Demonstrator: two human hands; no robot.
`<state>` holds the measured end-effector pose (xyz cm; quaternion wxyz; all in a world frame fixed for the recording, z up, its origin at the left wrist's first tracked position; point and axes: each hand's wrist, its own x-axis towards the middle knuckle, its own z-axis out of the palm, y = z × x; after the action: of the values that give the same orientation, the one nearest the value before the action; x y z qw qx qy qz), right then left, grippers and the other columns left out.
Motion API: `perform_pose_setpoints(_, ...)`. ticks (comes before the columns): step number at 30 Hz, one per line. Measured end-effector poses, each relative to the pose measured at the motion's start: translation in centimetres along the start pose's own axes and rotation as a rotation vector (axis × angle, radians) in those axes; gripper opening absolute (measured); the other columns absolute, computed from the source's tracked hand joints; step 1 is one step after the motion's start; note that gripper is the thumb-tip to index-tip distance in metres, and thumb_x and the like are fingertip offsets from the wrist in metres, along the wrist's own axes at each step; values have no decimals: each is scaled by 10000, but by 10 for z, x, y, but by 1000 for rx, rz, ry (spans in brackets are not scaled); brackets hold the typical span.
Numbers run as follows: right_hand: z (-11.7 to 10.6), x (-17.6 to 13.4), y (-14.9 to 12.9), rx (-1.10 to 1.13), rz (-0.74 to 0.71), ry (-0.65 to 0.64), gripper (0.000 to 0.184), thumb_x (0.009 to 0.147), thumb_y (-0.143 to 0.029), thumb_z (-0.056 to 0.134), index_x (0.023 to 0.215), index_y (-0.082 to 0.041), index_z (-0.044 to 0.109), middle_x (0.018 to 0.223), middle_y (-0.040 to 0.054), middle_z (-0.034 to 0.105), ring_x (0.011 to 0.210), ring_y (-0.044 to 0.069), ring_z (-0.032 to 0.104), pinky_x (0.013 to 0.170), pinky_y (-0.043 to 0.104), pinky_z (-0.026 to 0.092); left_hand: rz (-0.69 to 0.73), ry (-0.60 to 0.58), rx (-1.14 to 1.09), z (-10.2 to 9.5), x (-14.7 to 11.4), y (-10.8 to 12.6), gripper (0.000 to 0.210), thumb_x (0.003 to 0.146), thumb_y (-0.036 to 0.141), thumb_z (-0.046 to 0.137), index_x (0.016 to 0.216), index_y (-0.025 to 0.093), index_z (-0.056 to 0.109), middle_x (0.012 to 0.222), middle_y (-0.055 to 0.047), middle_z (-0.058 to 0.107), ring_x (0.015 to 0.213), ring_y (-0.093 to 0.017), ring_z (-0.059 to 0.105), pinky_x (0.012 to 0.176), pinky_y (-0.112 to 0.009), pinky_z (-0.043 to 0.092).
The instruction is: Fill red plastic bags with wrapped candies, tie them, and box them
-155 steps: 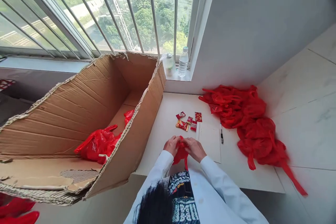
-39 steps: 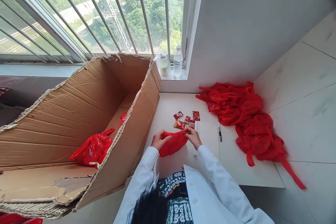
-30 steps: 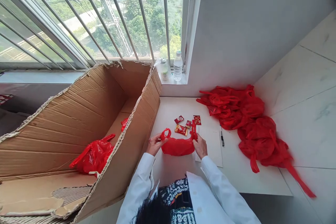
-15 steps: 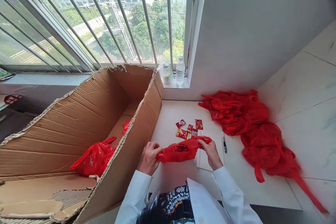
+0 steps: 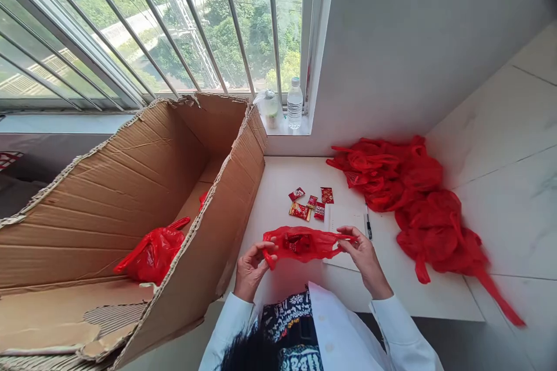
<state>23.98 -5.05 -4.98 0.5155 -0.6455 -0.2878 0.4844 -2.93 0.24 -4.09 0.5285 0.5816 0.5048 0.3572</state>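
Observation:
Between my hands a red plastic bag (image 5: 319, 246) is stretched sideways, its mouth facing up. Small red packets (image 5: 297, 243) show inside it. My left hand (image 5: 251, 266) pinches the handle at the left end, and my right hand (image 5: 360, 256) grips the handle at the right end. Just beyond the bag, several small red and gold snack packets (image 5: 300, 211) lie loose on the white table (image 5: 278, 179). A sheet of paper (image 5: 348, 220) is partly hidden under the bag and my right hand.
A large open cardboard box (image 5: 235, 197) stands at left with a filled red bag (image 5: 152, 255) inside. Red bags (image 5: 391, 174) are heaped at right. A black pen (image 5: 368, 226) lies beside the paper. A water bottle (image 5: 295, 104) stands on the sill by the barred window.
The bag's mouth has been pulled wider, so the packets inside show more. My right hand has shifted right and turned. The whole view has moved slightly.

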Motion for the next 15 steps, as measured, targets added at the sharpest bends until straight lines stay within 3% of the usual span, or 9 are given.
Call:
perform_pose_setpoints(4,-6,-12,-30,-168,-107,114,425,729,-377,637,1104,-207,531,1042,68,580,806,169,593,720,311,492,-104,-80,-83,1,-7,-2,516,700,432,705,1123,173,563,683,-8,655,602,-151,637,576,-244,503)
perform_pose_setpoints(7,1,-31,-74,-415,-349,152,287,773,-302,587,1052,-231,576,1039,68,596,864,191,587,750,320,482,-136,-102,-81,1,-10,2,554,654,354,758,1145,177,571,698,11,643,585,-122,617,586,-221,491)
perform_pose_setpoints(9,20,-40,-97,-475,-493,-22,167,827,-230,503,936,-238,630,958,51,628,852,182,597,754,301,473,-136,-128,-56,1,-11,7,551,659,342,751,1156,180,578,720,10,647,588,-120,614,609,-231,497)
perform_pose_setpoints(11,49,-38,-100,-529,-513,-351,248,845,-138,434,833,-236,662,873,28,655,800,158,611,729,272,463,-124,-158,-27,3,-10,11,547,684,354,721,1181,183,572,699,14,645,578,-127,613,623,-248,504)
perform_pose_setpoints(13,82,-21,-78,-709,-415,-583,243,810,-80,481,784,-217,681,795,18,669,747,151,614,695,262,452,-106,-174,-9,4,-9,14,545,698,355,700,1199,189,565,681,19,641,558,-127,608,617,-253,504)
perform_pose_setpoints(15,109,6,-42,-924,-253,-586,77,743,-92,628,709,-148,668,740,56,659,734,183,616,679,291,461,-96,-178,0,4,-9,15,528,700,326,692,1196,194,569,677,20,642,540,-122,604,604,-248,502)
